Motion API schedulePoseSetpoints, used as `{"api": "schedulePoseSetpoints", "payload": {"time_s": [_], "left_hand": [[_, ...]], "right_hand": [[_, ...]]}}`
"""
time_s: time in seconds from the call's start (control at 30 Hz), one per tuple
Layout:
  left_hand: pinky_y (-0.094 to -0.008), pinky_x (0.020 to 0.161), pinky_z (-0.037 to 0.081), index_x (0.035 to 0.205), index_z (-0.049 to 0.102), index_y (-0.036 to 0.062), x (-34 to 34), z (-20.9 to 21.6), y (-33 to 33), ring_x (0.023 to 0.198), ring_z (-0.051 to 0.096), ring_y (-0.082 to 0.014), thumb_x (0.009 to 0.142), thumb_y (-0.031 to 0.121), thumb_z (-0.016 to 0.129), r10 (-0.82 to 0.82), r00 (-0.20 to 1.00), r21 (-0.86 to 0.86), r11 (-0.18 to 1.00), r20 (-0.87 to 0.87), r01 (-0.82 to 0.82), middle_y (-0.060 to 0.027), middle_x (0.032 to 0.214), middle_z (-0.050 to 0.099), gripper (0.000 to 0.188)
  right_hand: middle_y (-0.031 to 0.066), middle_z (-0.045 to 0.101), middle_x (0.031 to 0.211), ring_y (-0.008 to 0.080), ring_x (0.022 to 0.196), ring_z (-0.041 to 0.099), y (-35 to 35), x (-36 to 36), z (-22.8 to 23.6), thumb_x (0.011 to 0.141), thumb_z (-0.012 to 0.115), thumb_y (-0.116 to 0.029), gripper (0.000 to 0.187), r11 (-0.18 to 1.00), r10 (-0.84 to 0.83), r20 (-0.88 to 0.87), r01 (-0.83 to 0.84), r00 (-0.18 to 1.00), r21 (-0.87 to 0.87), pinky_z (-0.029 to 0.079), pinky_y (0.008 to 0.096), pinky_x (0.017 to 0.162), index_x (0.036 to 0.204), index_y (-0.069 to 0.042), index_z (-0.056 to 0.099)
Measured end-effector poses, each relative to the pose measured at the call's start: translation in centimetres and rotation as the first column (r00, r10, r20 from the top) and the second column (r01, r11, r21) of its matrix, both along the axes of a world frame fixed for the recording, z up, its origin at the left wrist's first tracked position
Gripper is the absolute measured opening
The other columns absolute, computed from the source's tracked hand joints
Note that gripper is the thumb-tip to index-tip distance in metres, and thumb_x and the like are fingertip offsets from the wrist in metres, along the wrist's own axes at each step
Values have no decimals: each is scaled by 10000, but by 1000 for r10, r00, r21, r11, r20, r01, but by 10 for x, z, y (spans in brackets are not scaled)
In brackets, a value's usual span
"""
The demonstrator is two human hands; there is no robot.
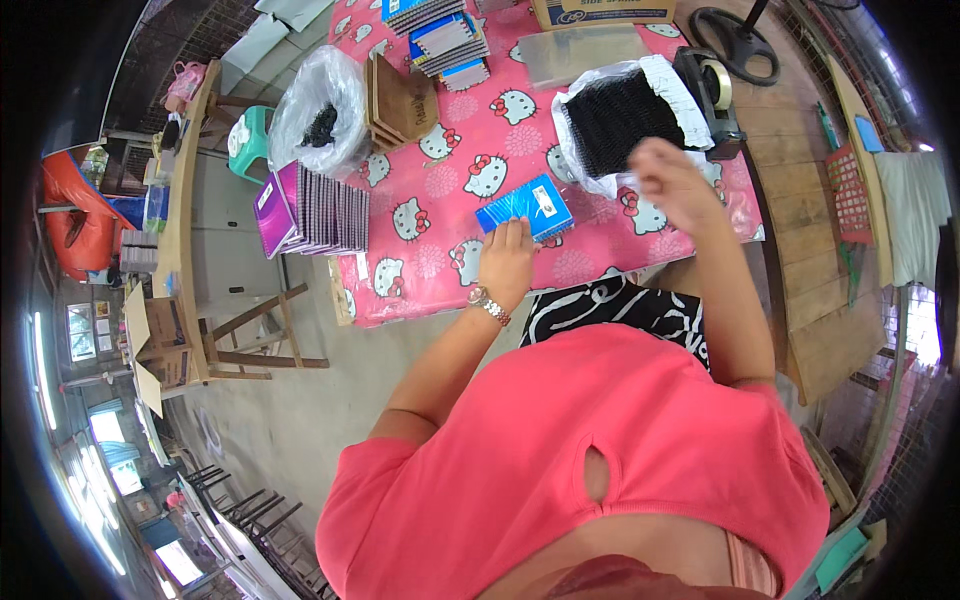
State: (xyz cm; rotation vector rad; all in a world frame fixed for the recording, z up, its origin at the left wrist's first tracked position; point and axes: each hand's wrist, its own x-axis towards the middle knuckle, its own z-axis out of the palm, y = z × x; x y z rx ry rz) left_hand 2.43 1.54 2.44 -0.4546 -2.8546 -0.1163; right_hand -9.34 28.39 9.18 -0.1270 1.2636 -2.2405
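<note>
Workroom, concrete floor (290, 400), wooden furniture on both sides. Main surface: table under a pink cloth (440, 215) printed with white cartoon cat faces.

Head view. Blue notebook (540, 203) lies flat on the cloth at the near side of the table, set at a slant, pale label on its cover. Left hand (508, 253), metal watch (489, 306) at the wrist, rests with fingertips on the notebook's near left part; cannot tell whether it pinches the cover or only presses. Right hand (678, 183) is to the right of the notebook, apart from it, in front of a mass of black coil-like strips (615, 120) in white wrapping (675, 85). Its fingers are bent and blurred; cannot tell whether anything is grasped.

Left on table: stack of purple notebooks (325, 212); behind it, a clear plastic bag (345, 95) with black pieces inside, just beside a brown wooden holder (405, 105). Far side: stacked blue notebooks (448, 38), clear flat sheet (580, 57), cardboard box (610, 12). Right edge: tape dispenser (722, 130) beside the wrapped strips.
</note>
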Motion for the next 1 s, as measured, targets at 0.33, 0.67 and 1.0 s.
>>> {"api": "schedulePoseSetpoints", "payload": {"time_s": [0.33,0.67,1.0], "left_hand": [[-367,757,454,1049,652,17,0,-5,-5,878,561,-245,747,248,709,20,997,230,973,-77,-1,-73,992,601,385],[-391,784,447,1131,611,62,8,-8,-10,936,558,-278,762,306,720,49,994,282,959,-100,-19,-127,1024,601,455],[-405,851,430,1095,654,42,-39,1,-82,980,561,-289,877,419,595,186,982,553,816,22,-167,-173,1049,624,439]], "right_hand": [[81,647,640,151,544,632,-136,-41,-40,779,698,-139,151,305,872,-145,-285,468,909,501,304,520,769,0,639],[128,657,652,235,581,657,-146,-30,-27,694,760,-314,334,-4,932,29,-70,361,998,528,353,572,783,-4,671],[150,667,959,316,810,644,-102,81,-94,788,669,-515,547,545,409,-15,-231,912,806,526,436,725,1003,-13,643]]}}
